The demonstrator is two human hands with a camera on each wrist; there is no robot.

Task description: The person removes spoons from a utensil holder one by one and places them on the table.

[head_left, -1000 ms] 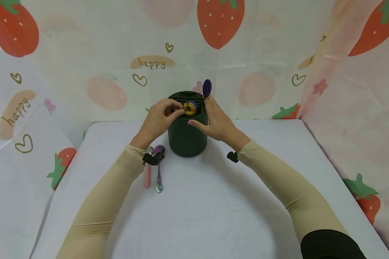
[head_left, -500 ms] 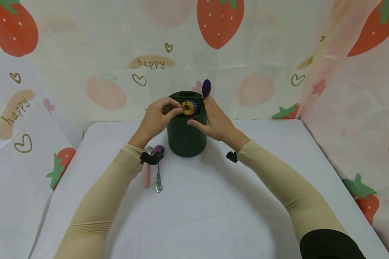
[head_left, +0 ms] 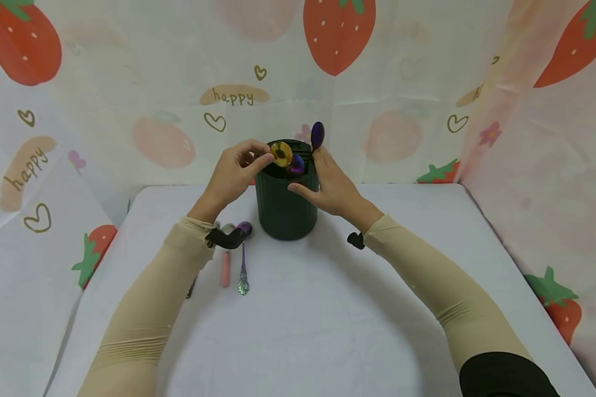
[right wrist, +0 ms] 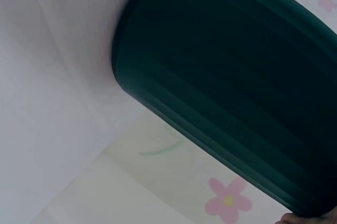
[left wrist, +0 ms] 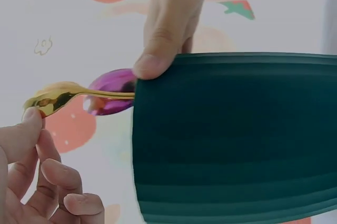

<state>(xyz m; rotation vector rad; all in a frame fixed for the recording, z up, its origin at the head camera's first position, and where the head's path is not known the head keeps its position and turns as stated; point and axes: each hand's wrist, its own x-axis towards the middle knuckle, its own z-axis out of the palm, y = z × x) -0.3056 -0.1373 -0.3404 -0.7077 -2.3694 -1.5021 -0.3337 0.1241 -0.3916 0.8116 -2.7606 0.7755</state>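
My left hand point(head_left: 232, 172) pinches a gold spoon point(head_left: 281, 154) by its bowl, between thumb and fingers. The spoon's handle runs down into a dark green utensil holder point(head_left: 287, 209), as the left wrist view also shows. My right hand point(head_left: 335, 186) grips the holder's right side, the thumb lying over the front near the rim. Inside the opening, beside the gold one, shows the bowl of a purple-blue spoon point(head_left: 296, 165). Another dark purple spoon point(head_left: 317, 135) sticks up at the holder's right edge, behind my right fingers.
On the white table point(head_left: 308, 320), left of the holder, lie a spoon with a purple bowl and ornate handle point(head_left: 243, 282) and a utensil with a pink handle point(head_left: 225, 270). A dark handle end point(head_left: 191, 288) shows beside my left sleeve. A strawberry-print curtain point(head_left: 164, 66) stands behind.
My left hand has moved up and left, lifting the gold spoon's bowl and uncovering the purple-blue spoon. The right hand and the holder stay in place.
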